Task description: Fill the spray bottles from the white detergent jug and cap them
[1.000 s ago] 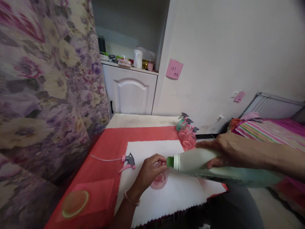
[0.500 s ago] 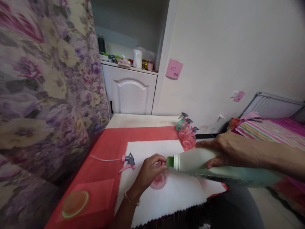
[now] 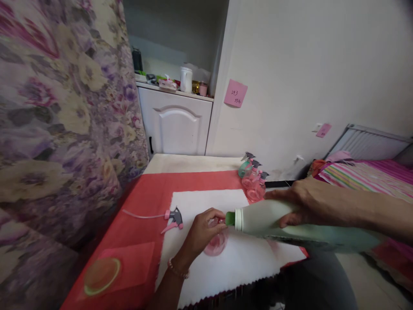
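Observation:
My left hand point(image 3: 206, 227) is closed around the neck of a clear pink spray bottle point(image 3: 216, 245), which stands without its top on a white cloth point(image 3: 193, 275). A large pale green jug point(image 3: 264, 215) lies tilted nearly level in my right hand point(image 3: 301, 202), its fingers wrapped over the upper side. The jug's green spout point(image 3: 230, 218) meets the bottle's mouth beside my left fingertips. Whether liquid is flowing I cannot make out. Left of my left hand, a grey and pink trigger sprayer point(image 3: 175, 218) with its long tube rests at the cloth's edge.
Several spray bottles point(image 3: 256, 189) with grey triggers stand at the table's far right corner. A green-rimmed round lid point(image 3: 102, 276) lies on the red tablecloth point(image 3: 138, 202) at front left. A floral curtain point(image 3: 64, 107) hangs at left, and a white cabinet point(image 3: 177, 122) stands behind the table.

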Available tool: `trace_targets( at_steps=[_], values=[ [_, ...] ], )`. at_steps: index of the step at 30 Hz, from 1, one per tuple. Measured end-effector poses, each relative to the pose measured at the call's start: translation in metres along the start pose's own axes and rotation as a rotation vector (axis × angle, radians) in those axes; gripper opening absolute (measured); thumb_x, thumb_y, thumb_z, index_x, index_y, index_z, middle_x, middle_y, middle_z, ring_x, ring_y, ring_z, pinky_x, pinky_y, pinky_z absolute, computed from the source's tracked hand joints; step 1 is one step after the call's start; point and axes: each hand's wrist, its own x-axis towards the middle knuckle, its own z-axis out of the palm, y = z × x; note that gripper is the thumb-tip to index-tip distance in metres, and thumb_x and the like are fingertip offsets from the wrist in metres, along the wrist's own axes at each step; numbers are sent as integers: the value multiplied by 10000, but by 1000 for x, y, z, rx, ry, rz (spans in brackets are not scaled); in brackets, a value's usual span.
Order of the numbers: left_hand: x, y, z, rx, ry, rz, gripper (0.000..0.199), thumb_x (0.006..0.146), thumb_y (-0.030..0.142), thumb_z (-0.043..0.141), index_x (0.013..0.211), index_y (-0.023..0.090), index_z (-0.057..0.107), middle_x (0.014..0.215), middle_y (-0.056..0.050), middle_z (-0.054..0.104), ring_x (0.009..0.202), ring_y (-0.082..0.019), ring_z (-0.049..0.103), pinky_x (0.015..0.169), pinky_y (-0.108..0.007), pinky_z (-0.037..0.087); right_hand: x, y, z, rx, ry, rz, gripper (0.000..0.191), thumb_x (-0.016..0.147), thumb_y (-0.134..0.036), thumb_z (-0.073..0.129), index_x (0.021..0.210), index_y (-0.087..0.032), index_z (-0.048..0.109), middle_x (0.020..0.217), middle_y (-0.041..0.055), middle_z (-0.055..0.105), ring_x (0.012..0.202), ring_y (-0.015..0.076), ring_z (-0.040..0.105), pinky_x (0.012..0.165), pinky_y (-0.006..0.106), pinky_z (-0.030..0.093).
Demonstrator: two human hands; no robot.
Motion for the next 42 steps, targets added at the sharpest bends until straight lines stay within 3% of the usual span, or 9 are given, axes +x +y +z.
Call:
trace_targets(
  at_steps=[26,33,42],
  values=[
    [-1,-1,0,14,2,2,114,771,194,645,874,187,692,912,-39,675,887,-189,616,817,-277,463,0,1,0,22,11,-34,487,894,-564,498,1170,-180,616,626,14,589,477,137,491,466,232,324],
    [0,-3,1,3,4,1,125,769,203,653,882,179,699,916,-50,680,886,-193,619,820,-282,468,-1,-1,-2,16,-23,13,513,887,-576,511,1214,-192,605,667,38,654,529,162,595,506,229,377],
    [-1,-1,1,18,11,-13,114,760,187,660,868,180,698,907,-47,677,881,-196,619,811,-284,466,2,-3,-3,-14,-10,2,486,897,-536,523,1211,-174,606,660,56,657,525,170,597,505,236,356]
  ],
)
